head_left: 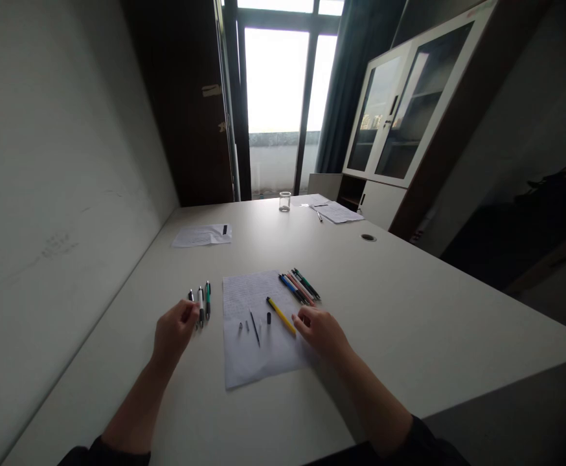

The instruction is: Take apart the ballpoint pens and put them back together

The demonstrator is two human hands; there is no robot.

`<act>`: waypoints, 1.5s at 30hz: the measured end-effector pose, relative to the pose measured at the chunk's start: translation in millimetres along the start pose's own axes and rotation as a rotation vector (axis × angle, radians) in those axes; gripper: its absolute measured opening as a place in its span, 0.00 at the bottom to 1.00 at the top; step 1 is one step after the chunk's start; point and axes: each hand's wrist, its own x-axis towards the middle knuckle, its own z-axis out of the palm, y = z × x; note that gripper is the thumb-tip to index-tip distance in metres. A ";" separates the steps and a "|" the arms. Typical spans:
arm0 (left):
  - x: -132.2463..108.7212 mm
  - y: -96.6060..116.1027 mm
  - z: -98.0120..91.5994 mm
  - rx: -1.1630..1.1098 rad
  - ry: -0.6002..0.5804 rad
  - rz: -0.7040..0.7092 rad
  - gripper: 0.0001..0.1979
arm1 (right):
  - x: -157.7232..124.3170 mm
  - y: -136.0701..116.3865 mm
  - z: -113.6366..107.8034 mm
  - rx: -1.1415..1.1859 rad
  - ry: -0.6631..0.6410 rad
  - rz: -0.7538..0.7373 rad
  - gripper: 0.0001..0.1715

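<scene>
A sheet of lined paper (254,353) lies on the white table (409,336) in front of me. On it rest a yellow pen barrel (281,315), a thin dark refill (254,327) and a few small pen parts (268,318). My right hand (320,331) lies on the paper's right edge, fingers curled down beside the yellow barrel's near end, holding nothing that I can see. My left hand (176,330) is left of the paper, fingers curled at three pens (201,301) lying side by side. A bunch of several coloured pens (299,287) lies at the paper's top right corner.
Further back are a paper with a small black item (203,235) on the left, a glass beaker (285,201), and more sheets with a pen (334,211). A cable hole (368,237) is in the tabletop. A wall runs along the left; a glass-door cabinet (399,123) stands at right.
</scene>
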 end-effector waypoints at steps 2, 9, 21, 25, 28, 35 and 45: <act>0.3 -4.5 -2.6 0.025 0.036 -0.023 0.13 | -0.3 0.1 0.8 0.005 0.013 -0.005 0.15; -1.5 -21.0 -2.8 -0.037 0.097 -0.135 0.12 | 0.7 2.7 2.8 0.008 0.035 0.001 0.15; -3.2 -32.6 -2.1 -0.045 0.118 -0.150 0.12 | 0.5 0.4 6.3 -0.005 0.010 -0.032 0.13; -3.6 -31.3 -2.7 -0.059 0.107 -0.148 0.13 | 0.2 -2.1 7.4 -0.031 -0.027 -0.032 0.12; -4.1 -28.8 -3.2 -0.073 0.108 -0.146 0.13 | -0.9 -5.0 7.1 -0.058 -0.047 -0.026 0.11; -3.6 -25.7 -4.5 -0.070 0.090 -0.148 0.14 | -4.3 -12.5 4.8 -0.124 -0.084 -0.021 0.13; -1.9 -26.1 -2.9 -0.064 0.055 -0.125 0.13 | -2.8 -13.6 8.0 -0.196 -0.081 -0.093 0.09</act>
